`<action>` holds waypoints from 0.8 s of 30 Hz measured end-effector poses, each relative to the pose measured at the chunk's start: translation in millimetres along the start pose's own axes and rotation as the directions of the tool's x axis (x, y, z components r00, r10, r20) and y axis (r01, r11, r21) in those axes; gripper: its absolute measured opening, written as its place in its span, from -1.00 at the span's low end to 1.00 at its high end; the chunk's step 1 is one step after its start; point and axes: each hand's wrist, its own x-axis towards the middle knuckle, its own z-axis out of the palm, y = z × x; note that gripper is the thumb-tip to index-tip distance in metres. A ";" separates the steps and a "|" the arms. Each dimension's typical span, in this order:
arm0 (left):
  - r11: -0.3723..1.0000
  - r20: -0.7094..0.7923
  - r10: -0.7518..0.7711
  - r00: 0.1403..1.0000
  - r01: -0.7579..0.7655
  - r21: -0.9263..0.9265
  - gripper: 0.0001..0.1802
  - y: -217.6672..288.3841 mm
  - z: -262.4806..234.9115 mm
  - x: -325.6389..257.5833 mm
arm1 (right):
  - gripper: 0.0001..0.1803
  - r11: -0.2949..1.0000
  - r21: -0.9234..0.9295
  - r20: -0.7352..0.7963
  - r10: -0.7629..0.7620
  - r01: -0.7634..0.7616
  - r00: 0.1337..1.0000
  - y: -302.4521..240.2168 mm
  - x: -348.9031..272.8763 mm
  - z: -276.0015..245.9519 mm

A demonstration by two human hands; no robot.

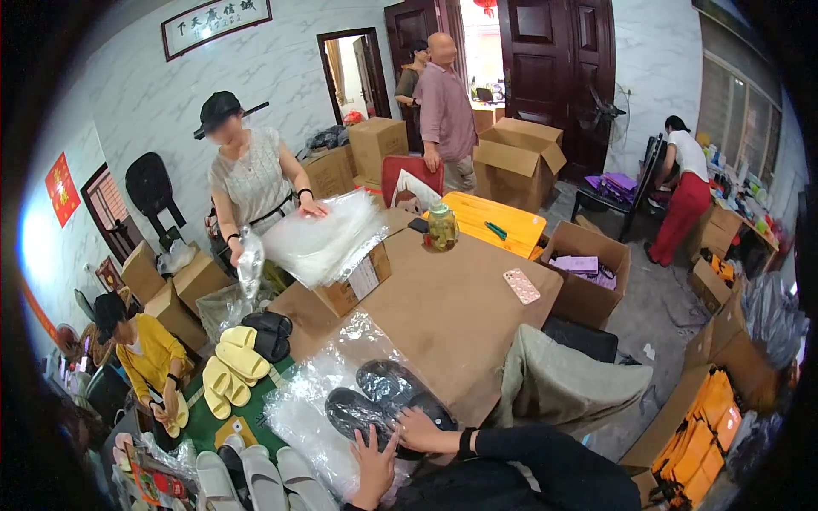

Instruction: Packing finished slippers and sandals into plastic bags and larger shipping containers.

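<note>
A pair of black slippers (388, 385) lies on the near end of the table, with clear plastic bags (294, 417) beneath and beside it. Clear film shows around the pair, but I cannot tell whether they are fully inside a bag. My right hand (423, 432) rests on the near part of the slippers, fingers spread. Just to its left, my left hand (373, 464) has its fingers apart, touching the plastic by the left slipper. Neither hand grips anything.
Grey slippers (258, 477) and yellow slippers (228, 387) lie to my left, by a seated person in yellow. Across the table, a standing person handles a stack of clear bags (328, 238). A jar (441, 228), a phone (521, 286) and a draped cloth (562, 383) are farther right.
</note>
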 end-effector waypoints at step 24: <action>0.961 0.149 -0.255 0.955 0.267 -0.071 -0.37 22.3 3.4 25.6 | -0.50 0.754 -0.016 -0.068 0.655 -0.657 0.753 44.6 17.1 11.3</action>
